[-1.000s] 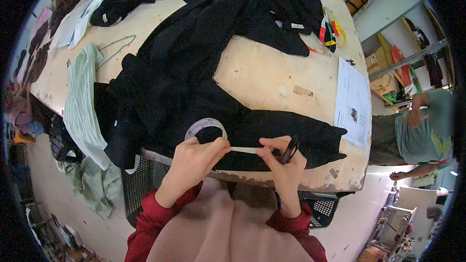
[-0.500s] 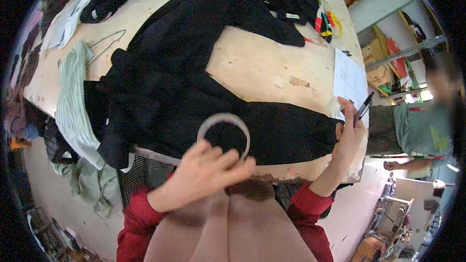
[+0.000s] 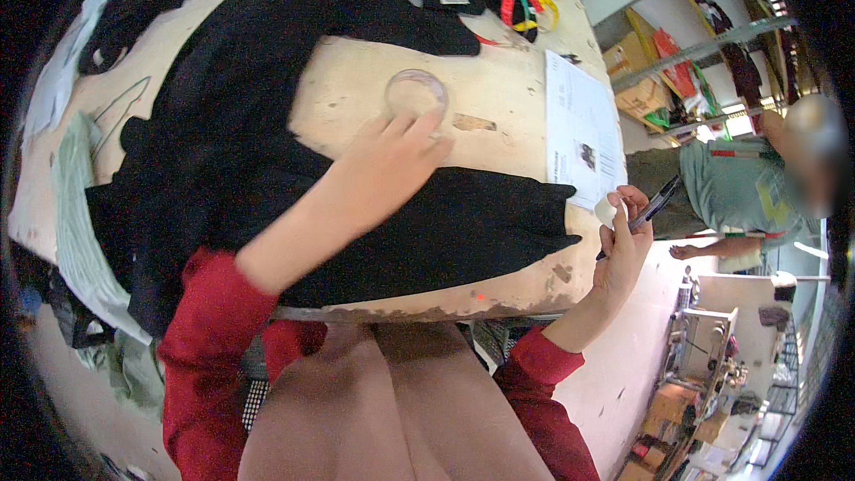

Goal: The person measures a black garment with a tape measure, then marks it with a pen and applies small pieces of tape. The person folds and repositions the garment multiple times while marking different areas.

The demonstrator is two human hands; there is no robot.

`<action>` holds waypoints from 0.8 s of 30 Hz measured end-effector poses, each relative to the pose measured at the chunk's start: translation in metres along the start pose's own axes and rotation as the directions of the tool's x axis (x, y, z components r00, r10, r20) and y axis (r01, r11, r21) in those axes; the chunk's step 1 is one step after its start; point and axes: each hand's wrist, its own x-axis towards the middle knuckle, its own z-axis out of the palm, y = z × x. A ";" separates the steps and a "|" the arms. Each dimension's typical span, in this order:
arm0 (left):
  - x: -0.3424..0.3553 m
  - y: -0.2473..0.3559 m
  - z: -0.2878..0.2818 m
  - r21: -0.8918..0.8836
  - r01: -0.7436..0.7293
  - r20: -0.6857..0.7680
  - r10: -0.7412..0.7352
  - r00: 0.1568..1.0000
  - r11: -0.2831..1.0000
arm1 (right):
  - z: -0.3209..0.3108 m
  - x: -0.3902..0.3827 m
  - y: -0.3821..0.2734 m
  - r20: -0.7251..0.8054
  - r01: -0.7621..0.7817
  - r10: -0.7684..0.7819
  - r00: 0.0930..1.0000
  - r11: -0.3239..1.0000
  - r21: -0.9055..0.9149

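A ring-shaped roll of clear tape is over the bare wood beyond a black garment. My left hand grips its near edge with curled fingers, slightly blurred; whether the roll touches the table I cannot tell. At the table's right edge my right hand is closed on a dark pen, which slants up to the right. A small whitish piece sits at the tips of the same hand's fingers. Just beyond it lies a printed paper sheet. The garment's sleeve end points toward this hand.
More black garments cover the table's far side. Coloured tapes or cords lie at the far right. A pale green striped cloth hangs over the left edge. A person in a green shirt stands at the right, near shelves.
My left hand has carried the tape roll forward, from over the black sleeve to over bare wood. My right hand has drawn off the sleeve end, keeping the pen. The view has shifted right.
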 end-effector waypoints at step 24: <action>-0.121 0.066 0.004 -0.349 0.286 0.248 -0.207 0.946 0.892 | 0.112 -0.097 0.060 0.751 0.342 0.136 0.646 0.828 -0.444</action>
